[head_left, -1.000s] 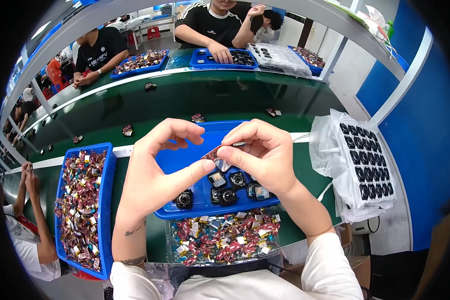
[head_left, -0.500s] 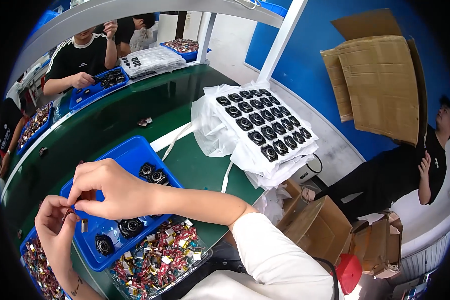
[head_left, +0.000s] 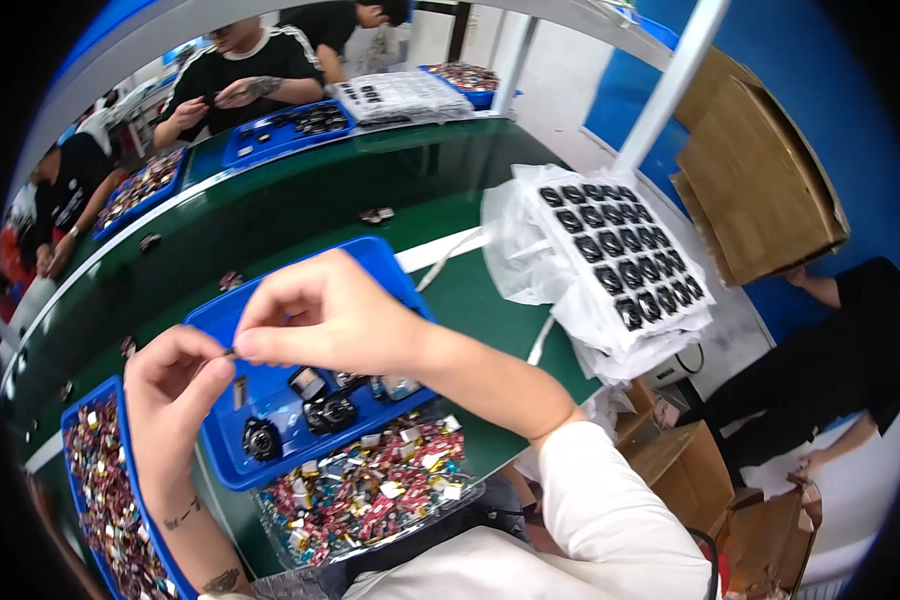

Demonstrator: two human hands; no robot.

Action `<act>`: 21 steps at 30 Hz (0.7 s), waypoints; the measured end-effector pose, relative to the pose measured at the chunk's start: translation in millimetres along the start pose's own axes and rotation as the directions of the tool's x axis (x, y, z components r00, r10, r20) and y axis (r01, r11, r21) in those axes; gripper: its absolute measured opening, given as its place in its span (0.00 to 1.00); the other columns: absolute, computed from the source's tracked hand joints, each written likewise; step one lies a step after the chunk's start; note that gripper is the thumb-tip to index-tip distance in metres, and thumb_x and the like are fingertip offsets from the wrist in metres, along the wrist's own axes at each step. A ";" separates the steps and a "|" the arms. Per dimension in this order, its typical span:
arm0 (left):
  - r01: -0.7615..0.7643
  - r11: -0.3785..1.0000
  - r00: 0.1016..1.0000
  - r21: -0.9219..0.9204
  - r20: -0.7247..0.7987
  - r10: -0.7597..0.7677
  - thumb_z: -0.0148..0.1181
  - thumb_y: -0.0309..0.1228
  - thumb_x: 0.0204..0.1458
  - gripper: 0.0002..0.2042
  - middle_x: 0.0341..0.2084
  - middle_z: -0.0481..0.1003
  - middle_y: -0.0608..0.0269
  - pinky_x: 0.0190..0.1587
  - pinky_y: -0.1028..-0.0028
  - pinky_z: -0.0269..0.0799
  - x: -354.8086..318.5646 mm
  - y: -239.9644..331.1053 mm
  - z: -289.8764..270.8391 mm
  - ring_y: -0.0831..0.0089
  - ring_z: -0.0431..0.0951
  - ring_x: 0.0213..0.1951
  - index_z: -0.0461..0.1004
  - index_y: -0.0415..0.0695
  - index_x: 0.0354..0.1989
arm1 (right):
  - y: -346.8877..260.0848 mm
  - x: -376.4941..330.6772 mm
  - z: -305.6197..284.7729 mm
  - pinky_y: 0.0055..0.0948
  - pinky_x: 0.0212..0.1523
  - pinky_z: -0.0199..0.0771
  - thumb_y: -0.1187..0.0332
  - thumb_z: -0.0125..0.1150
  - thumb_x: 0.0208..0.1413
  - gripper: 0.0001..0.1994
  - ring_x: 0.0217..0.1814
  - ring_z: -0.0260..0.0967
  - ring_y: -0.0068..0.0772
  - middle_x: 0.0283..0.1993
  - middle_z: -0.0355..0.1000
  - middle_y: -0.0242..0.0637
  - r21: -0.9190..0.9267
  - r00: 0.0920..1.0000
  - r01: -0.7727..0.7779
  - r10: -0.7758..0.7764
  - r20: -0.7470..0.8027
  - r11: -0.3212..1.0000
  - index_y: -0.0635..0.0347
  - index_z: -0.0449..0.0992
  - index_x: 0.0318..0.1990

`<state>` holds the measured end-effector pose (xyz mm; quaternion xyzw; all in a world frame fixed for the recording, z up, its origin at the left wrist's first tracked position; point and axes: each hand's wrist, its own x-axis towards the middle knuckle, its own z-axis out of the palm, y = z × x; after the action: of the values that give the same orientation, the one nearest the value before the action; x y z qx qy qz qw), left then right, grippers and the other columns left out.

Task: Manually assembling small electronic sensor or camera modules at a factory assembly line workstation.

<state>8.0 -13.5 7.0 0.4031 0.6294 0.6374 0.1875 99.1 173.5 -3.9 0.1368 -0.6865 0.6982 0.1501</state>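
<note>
My left hand and my right hand meet fingertip to fingertip over a blue tray on the green bench. Together they pinch a tiny dark part, mostly hidden by the fingers. In the tray below lie a few small black round parts and small square pieces. A clear container full of small red and gold components sits at the tray's near edge.
A blue bin of the same small components stands at left. At right, a white foam tray of several black round parts rests in plastic wrap. Other people work across the bench with blue trays. Cardboard boxes and a crouching person are at right.
The view has swung to the right and partly back. Both hands stay pinched together on the small part above the blue tray.
</note>
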 end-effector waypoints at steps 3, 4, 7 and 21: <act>0.031 0.995 0.998 -0.099 0.062 -0.025 0.63 0.20 0.48 0.04 0.25 0.76 0.64 0.31 0.83 0.68 7.0 -4.2 6.1 0.82 0.74 0.27 0.77 0.34 0.32 | -2.4 -6.6 -6.1 0.19 0.33 0.72 0.73 0.63 0.53 0.05 0.31 0.71 0.18 0.30 0.75 0.34 -0.019 1.000 -0.012 0.012 -0.007 1.000 0.67 0.78 0.32; 0.032 0.992 0.997 -0.122 0.079 -0.022 0.64 0.20 0.48 0.04 0.25 0.76 0.63 0.31 0.82 0.69 6.1 -3.1 4.6 0.82 0.74 0.27 0.77 0.34 0.31 | -5.5 -6.8 -4.2 0.19 0.33 0.72 0.73 0.62 0.53 0.05 0.31 0.71 0.19 0.30 0.74 0.35 0.022 0.999 -0.043 0.043 0.006 0.999 0.68 0.78 0.31; 0.024 0.994 0.996 -0.103 0.084 -0.015 0.63 0.22 0.49 0.04 0.24 0.76 0.63 0.30 0.82 0.69 4.2 0.3 1.5 0.81 0.74 0.27 0.77 0.34 0.31 | -4.0 -4.5 -1.1 0.19 0.32 0.71 0.73 0.62 0.53 0.05 0.29 0.70 0.21 0.29 0.74 0.36 0.073 0.997 -0.069 0.068 0.026 0.995 0.68 0.77 0.31; -0.006 1.000 0.998 -0.030 0.062 0.008 0.63 0.25 0.50 0.04 0.23 0.74 0.69 0.30 0.85 0.64 6.0 0.2 -2.7 0.86 0.70 0.27 0.76 0.37 0.29 | -7.7 0.6 -3.2 0.18 0.30 0.70 0.69 0.61 0.55 0.08 0.28 0.69 0.18 0.28 0.74 0.34 -0.007 0.999 -0.054 0.054 -0.007 0.998 0.67 0.76 0.34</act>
<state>2.4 -10.9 9.2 0.4220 0.6123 0.6346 0.2106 101.7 176.9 3.3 0.1154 -0.6921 0.6998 0.1338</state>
